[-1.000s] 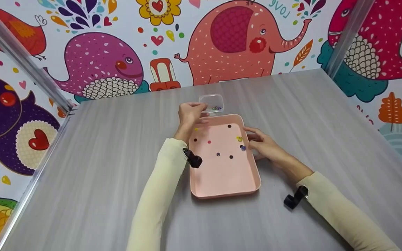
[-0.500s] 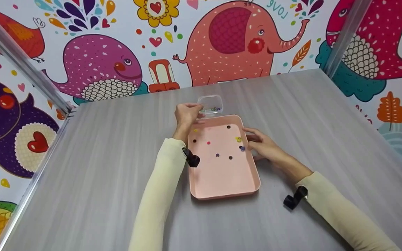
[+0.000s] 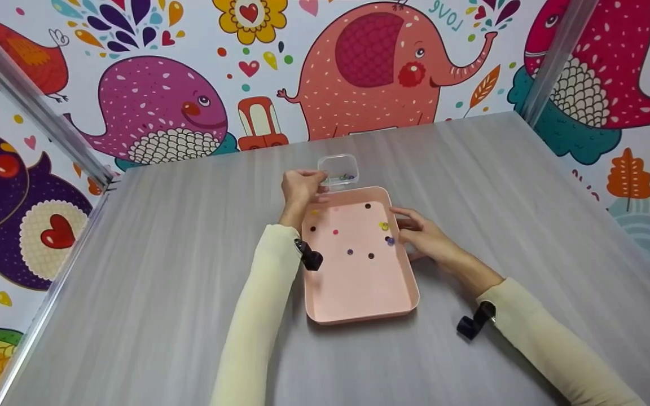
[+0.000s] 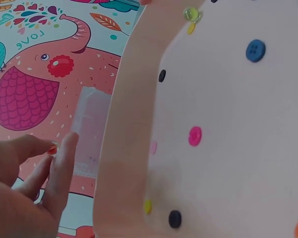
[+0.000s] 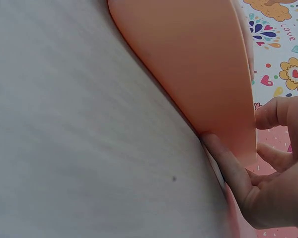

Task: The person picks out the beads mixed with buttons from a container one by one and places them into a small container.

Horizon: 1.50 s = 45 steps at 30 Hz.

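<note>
My left hand (image 3: 301, 189) is above the far left corner of the pink tray (image 3: 359, 293), by the left side of a small clear plastic box (image 3: 338, 163). Thumb and fingers pinch a small reddish button (image 4: 53, 148), partly hidden by the fingertips. Several little buttons lie in the near part of the box. Scattered over the tray floor are black, blue, yellow and pink ones, among them a blue button (image 4: 256, 50) and a bright pink button (image 4: 194, 136). My right hand (image 3: 427, 234) rests its bent fingers against the tray's outer right wall.
The tray stands on a grey wood-grain table (image 3: 189, 270). Beyond the box, a printed wall panel (image 3: 370, 62) closes off the back. Metal posts (image 3: 556, 62) stand at the rear corners. Each wrist carries a black camera, such as the one on the right sleeve (image 3: 474, 321).
My left hand has drawn back slightly leftwards from over the clear box, its fingers now pinched at the box's side. The right hand keeps its place at the tray. The head view shifts slightly.
</note>
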Each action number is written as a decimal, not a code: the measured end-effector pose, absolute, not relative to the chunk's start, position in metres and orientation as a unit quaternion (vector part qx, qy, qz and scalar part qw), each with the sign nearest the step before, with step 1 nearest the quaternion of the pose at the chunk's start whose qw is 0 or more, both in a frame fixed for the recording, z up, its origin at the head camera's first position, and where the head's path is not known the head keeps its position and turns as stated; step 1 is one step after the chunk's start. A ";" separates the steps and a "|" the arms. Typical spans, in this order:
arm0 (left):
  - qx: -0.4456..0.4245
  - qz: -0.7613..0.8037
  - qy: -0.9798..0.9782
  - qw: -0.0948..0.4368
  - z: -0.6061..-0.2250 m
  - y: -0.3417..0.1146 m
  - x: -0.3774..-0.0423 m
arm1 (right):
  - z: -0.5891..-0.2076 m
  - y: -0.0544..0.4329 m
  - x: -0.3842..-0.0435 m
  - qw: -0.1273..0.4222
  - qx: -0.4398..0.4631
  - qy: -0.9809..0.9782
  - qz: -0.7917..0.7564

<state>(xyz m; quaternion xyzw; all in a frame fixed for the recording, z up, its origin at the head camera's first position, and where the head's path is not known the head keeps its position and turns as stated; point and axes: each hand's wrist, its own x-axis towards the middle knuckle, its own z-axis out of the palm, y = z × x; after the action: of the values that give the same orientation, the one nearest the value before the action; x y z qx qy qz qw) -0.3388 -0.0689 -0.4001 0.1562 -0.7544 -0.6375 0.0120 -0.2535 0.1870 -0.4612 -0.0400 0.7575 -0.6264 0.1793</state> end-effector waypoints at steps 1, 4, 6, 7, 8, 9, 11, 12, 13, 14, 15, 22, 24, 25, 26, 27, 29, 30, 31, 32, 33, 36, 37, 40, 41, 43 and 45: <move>0.159 -0.635 -0.756 0.011 -0.400 -0.069 -0.339 | -0.461 0.187 -0.253 0.179 -0.041 0.758 -0.626; 0.166 -0.628 -0.761 0.009 -0.401 -0.069 -0.339 | -0.461 0.187 -0.253 0.177 -0.042 0.756 -0.629; 0.168 -0.625 -0.762 0.007 -0.403 -0.069 -0.339 | -0.461 0.187 -0.253 0.177 -0.044 0.755 -0.630; 0.169 -0.623 -0.763 0.006 -0.404 -0.069 -0.340 | -0.461 0.186 -0.253 0.177 -0.043 0.755 -0.630; 0.169 -0.623 -0.763 0.005 -0.405 -0.069 -0.340 | -0.461 0.186 -0.253 0.177 -0.041 0.755 -0.631; 0.169 -0.625 -0.762 0.004 -0.406 -0.069 -0.340 | -0.460 0.185 -0.252 0.177 -0.039 0.755 -0.631; 0.170 -0.628 -0.760 0.001 -0.407 -0.070 -0.340 | -0.460 0.185 -0.253 0.178 -0.037 0.755 -0.630; 0.170 -0.630 -0.758 -0.001 -0.408 -0.070 -0.340 | -0.459 0.184 -0.253 0.179 -0.034 0.756 -0.629; 0.171 -0.632 -0.756 -0.004 -0.408 -0.071 -0.340 | -0.459 0.184 -0.253 0.179 -0.032 0.756 -0.629; 0.170 -0.635 -0.753 -0.007 -0.408 -0.071 -0.339 | -0.459 0.183 -0.253 0.180 -0.031 0.756 -0.629; 0.169 -0.638 -0.752 -0.010 -0.408 -0.072 -0.339 | -0.460 0.183 -0.254 0.180 -0.030 0.757 -0.628; 0.152 -0.643 -0.750 -0.026 -0.408 -0.072 -0.332 | -0.461 0.183 -0.255 0.179 -0.032 0.756 -0.629; 0.145 -0.648 -0.747 -0.031 -0.407 -0.070 -0.331 | -0.461 0.184 -0.255 0.178 -0.031 0.757 -0.628; 0.141 -0.651 -0.745 -0.034 -0.407 -0.069 -0.330 | -0.461 0.184 -0.255 0.177 -0.029 0.757 -0.628; 0.138 -0.653 -0.743 -0.038 -0.407 -0.068 -0.329 | -0.461 0.184 -0.255 0.177 -0.026 0.757 -0.628; 0.135 -0.655 -0.743 -0.042 -0.407 -0.067 -0.329 | -0.461 0.184 -0.255 0.177 -0.026 0.758 -0.627; 0.131 -0.655 -0.743 -0.049 -0.407 -0.066 -0.328 | -0.461 0.184 -0.255 0.177 -0.026 0.759 -0.626; 0.128 -0.654 -0.744 -0.051 -0.407 -0.066 -0.327 | -0.461 0.184 -0.255 0.177 -0.025 0.759 -0.626; 0.127 -0.654 -0.744 -0.053 -0.407 -0.066 -0.327 | -0.461 0.184 -0.255 0.177 -0.025 0.758 -0.627; 0.125 -0.653 -0.745 -0.054 -0.407 -0.066 -0.326 | -0.461 0.184 -0.255 0.177 -0.024 0.758 -0.627; 0.123 -0.651 -0.747 -0.056 -0.408 -0.066 -0.325 | -0.461 0.184 -0.255 0.177 -0.025 0.758 -0.627; 0.120 -0.647 -0.750 -0.060 -0.408 -0.066 -0.323 | -0.461 0.184 -0.255 0.177 -0.023 0.757 -0.629; 0.119 -0.646 -0.752 -0.062 -0.408 -0.066 -0.322 | -0.461 0.184 -0.255 0.177 -0.025 0.757 -0.628; 0.115 -0.638 -0.757 -0.073 -0.409 -0.066 -0.318 | -0.461 0.184 -0.256 0.176 -0.030 0.758 -0.627; 0.113 -0.636 -0.759 -0.077 -0.409 -0.065 -0.317 | -0.461 0.184 -0.256 0.176 -0.031 0.759 -0.626; 0.106 -0.634 -0.761 -0.085 -0.409 -0.064 -0.315 | -0.461 0.185 -0.255 0.175 -0.032 0.761 -0.624; 0.100 -0.632 -0.763 -0.093 -0.410 -0.062 -0.313 | -0.462 0.185 -0.255 0.175 -0.032 0.762 -0.622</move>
<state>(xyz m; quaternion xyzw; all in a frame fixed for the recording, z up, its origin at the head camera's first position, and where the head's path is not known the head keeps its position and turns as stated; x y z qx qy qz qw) -0.3127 -0.0622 -0.4098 0.0997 -0.7628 -0.6321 -0.0928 -0.2548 0.1848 -0.4617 -0.0321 0.7621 -0.6225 0.1751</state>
